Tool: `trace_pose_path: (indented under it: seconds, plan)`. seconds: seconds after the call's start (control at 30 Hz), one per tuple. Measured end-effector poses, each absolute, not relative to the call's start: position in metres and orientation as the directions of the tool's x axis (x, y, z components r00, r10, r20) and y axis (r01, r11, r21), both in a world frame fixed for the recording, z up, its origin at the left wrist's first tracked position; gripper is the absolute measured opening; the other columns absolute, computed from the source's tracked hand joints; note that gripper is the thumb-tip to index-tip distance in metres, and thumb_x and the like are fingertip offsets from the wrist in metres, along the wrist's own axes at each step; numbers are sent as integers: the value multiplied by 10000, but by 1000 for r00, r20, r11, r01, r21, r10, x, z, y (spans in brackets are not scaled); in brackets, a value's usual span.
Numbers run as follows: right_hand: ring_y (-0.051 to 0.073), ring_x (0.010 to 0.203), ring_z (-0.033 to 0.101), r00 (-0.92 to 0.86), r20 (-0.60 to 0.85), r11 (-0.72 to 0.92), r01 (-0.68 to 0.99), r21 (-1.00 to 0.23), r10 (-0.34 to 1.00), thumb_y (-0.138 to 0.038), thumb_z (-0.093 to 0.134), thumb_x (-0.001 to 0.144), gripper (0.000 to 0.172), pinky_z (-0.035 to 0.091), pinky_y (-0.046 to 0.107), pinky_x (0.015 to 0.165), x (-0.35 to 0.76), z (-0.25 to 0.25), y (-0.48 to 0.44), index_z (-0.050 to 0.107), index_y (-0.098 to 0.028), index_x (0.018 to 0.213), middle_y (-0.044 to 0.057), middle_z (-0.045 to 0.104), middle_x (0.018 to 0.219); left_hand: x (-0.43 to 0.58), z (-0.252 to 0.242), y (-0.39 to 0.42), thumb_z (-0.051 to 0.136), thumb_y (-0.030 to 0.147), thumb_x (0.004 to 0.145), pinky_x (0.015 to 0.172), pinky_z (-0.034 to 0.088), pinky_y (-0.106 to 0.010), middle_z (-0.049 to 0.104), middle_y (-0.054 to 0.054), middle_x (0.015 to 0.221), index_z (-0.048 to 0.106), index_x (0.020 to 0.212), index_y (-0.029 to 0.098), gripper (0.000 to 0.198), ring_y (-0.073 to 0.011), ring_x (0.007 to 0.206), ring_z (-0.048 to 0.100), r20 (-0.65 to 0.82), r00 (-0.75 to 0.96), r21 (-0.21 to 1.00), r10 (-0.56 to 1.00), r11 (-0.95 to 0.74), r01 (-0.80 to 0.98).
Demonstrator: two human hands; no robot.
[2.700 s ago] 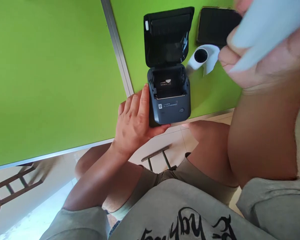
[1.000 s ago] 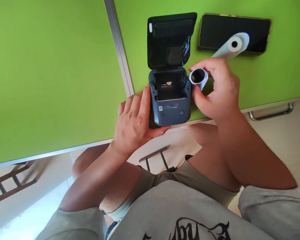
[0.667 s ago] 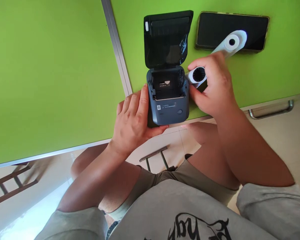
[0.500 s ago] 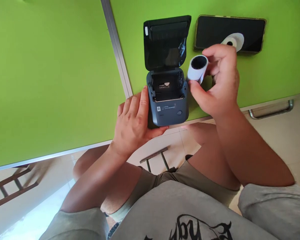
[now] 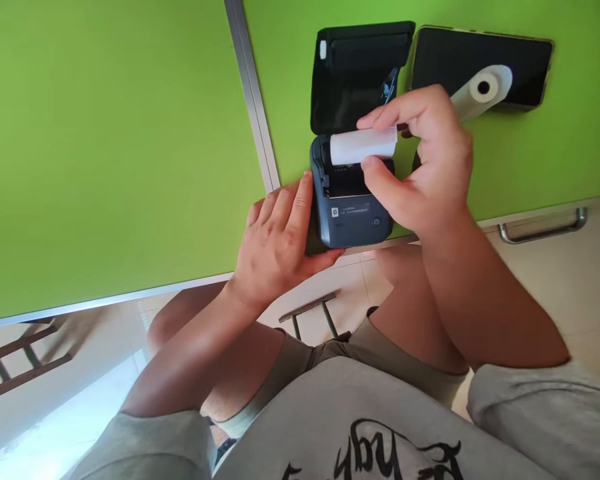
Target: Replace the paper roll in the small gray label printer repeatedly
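Observation:
A small dark blue-grey label printer (image 5: 355, 227) stands at the table's front edge, its black lid (image 5: 357, 80) flipped up. My left hand (image 5: 277, 243) braces the printer at its near left corner, fingers along the left side and thumb along the front. Between the thumb and fingers of my right hand (image 5: 430, 167) is a white paper roll (image 5: 363, 145). The roll lies sideways over the printer's paper bay, covering its rear part; I cannot tell whether it touches the bottom. Part of the bay's right side is hidden by my right thumb.
A black phone (image 5: 445, 60) lies on the green table (image 5: 120, 167) behind my right hand. A second white roll (image 5: 497, 79) stands by it, overlapping it in view. A metal strip (image 5: 253, 93) crosses the tabletop, and a metal handle (image 5: 543, 231) juts from the front edge.
My right hand has brought the paper roll leftward from beside the printer to over its bay, turning it from end-up to sideways. My left hand stays at the printer. The view has shifted slightly.

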State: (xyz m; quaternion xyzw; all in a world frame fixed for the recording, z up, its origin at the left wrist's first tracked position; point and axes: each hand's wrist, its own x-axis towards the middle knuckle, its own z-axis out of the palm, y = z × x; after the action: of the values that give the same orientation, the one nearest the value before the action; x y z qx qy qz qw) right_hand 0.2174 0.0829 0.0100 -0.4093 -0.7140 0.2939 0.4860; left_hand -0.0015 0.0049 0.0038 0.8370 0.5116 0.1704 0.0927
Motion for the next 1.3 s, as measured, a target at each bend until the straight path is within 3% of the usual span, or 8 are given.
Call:
trace_pose_path:
  seconds: [0.27,0.43,0.57,0.73,0.87,1.17,1.23,1.3]
  plan:
    - [262,1080,725,-179,521,551,250,-796,834,-585,750,889,338,602,512,972,215,-1,85,590,-292,941,0,739,1089,-5,5,5,380,761,1000,1016,477,-442,631,-267,1420,365,1575,-20,970,-348,1260,622,200,476,315,856,-516,797]
    - [215,973,729,-214,532,573,284,-769,819,-392,697,926,156,596,434,874,215,-1,87,607,-273,878,-34,758,1000,-5,5,5,398,744,1000,1024,477,-451,620,-260,1438,347,1595,6,949,-357,1274,614,181,469,332,864,-503,798]
    - [226,915,717,-147,511,531,268,-804,847,-225,678,830,71,558,420,840,210,4,82,614,-256,823,1,768,934,-4,5,4,432,742,987,1044,466,-449,615,-256,1450,342,1606,24,952,-359,1289,608,159,461,336,873,-487,806]
    - [271,998,679,-194,526,559,204,-804,828,-262,666,780,91,522,501,937,213,12,77,586,-259,737,22,732,972,-3,8,4,509,723,963,1057,466,-431,626,-224,1453,293,1643,85,957,-345,1286,611,154,436,369,887,-461,807]
    - [289,1039,652,-313,481,529,88,-844,819,-272,632,743,88,509,539,954,224,16,77,549,-267,714,12,698,985,-3,9,2,563,601,986,1023,472,-430,624,-195,1443,375,1627,177,791,-328,1262,613,207,464,343,861,-508,790]
    - [322,1149,607,-554,445,654,259,-711,704,-160,545,583,141,443,617,1043,223,26,65,500,-255,678,-2,705,981,-3,9,2,628,590,965,964,463,-447,560,-144,1445,461,1591,413,671,-325,1220,573,170,483,298,859,-512,806]
    - [297,1085,621,-488,478,622,189,-759,731,-183,539,617,119,448,578,1051,225,20,70,540,-265,703,10,685,975,-3,9,3,642,610,954,960,460,-446,553,-136,1449,453,1590,443,684,-331,1208,569,147,483,293,863,-505,812]
    - [276,999,617,-273,577,623,124,-772,770,-242,550,669,100,457,528,1002,228,8,80,580,-271,759,28,654,942,-3,9,3,660,612,946,957,457,-441,550,-135,1448,455,1585,458,688,-333,1211,566,150,488,281,860,-510,813]
